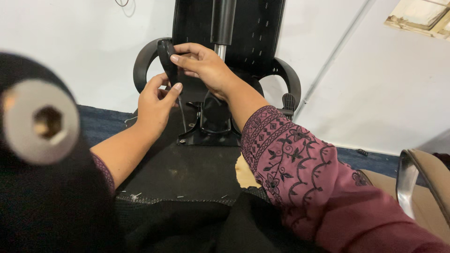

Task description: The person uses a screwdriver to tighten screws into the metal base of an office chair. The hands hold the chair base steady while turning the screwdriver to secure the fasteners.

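An upturned black office chair lies in front of me, its seat underside [187, 168] facing up. A gas cylinder [223, 26] rises from the black mechanism plate [206, 126]. My right hand [204, 63] is closed on a black lever handle [167, 58] beside the cylinder. My left hand [154, 103] sits just below it, fingers pinched around the lever's thin metal rod [182, 112]. The chair's mesh back [253, 28] and curved armrests [143, 63] stand behind my hands.
A blurred round black part with a silver hub and hex hole [42, 122] fills the near left. A beige chair with a chrome arm [408, 182] stands at the right. A white wall with a pipe [337, 51] is behind; blue carpet [103, 122] covers the floor.
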